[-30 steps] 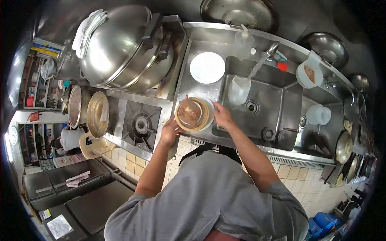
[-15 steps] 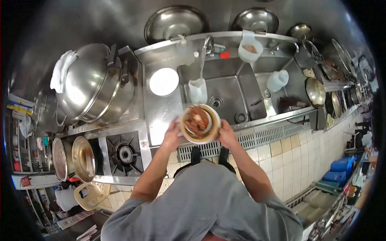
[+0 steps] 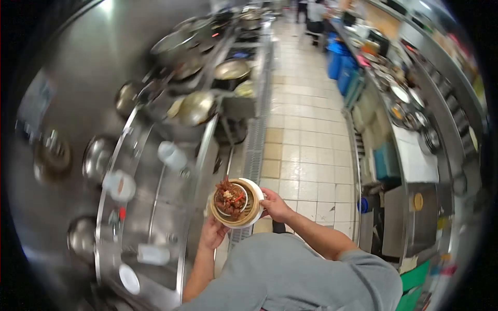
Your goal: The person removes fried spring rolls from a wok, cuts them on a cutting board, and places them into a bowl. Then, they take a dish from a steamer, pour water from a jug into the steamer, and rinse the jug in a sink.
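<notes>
In front of my body I hold a white plate [image 3: 257, 186] carrying a round bamboo steamer basket [image 3: 251, 211]. A small white bowl in the steamer holds glossy reddish-brown food [image 3: 230, 202] that looks like braised chicken feet, with red bits on top. My left hand [image 3: 213, 232] is closed at the near left edge of the plate, partly under it. My right hand [image 3: 276, 206] grips the plate's right edge, thumb on top. The lower fingers of both hands are hidden.
A steel sink counter [image 3: 182, 243] runs along the left, with plastic jugs [image 3: 172, 155] and a wok [image 3: 197, 108]. A tiled aisle [image 3: 306, 150] leads ahead. Blue bins [image 3: 346, 72] and a counter of dishes [image 3: 400, 94] line the right. People [image 3: 315, 20] stand far ahead.
My view and body have turned right, from facing the sink to looking along the aisle. The plate and steamer remain in both hands.
</notes>
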A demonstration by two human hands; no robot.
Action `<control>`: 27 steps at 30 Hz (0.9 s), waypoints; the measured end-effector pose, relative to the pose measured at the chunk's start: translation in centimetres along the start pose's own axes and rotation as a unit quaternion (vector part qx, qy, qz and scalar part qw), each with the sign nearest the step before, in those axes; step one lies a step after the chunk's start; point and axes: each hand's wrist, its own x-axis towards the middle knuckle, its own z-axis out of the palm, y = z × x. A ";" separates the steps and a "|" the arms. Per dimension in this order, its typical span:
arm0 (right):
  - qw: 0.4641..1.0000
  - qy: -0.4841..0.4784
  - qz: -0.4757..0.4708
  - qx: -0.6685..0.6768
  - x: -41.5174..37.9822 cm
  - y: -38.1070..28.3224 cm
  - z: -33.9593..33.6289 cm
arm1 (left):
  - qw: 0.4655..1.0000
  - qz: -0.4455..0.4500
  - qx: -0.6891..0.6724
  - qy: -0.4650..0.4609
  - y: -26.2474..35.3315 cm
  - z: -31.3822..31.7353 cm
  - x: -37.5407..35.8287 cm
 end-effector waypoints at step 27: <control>0.846 0.528 -0.061 -0.030 16.3 -23.9 -56.1 | 0.943 -0.168 -0.227 -0.178 7.6 36.2 80.3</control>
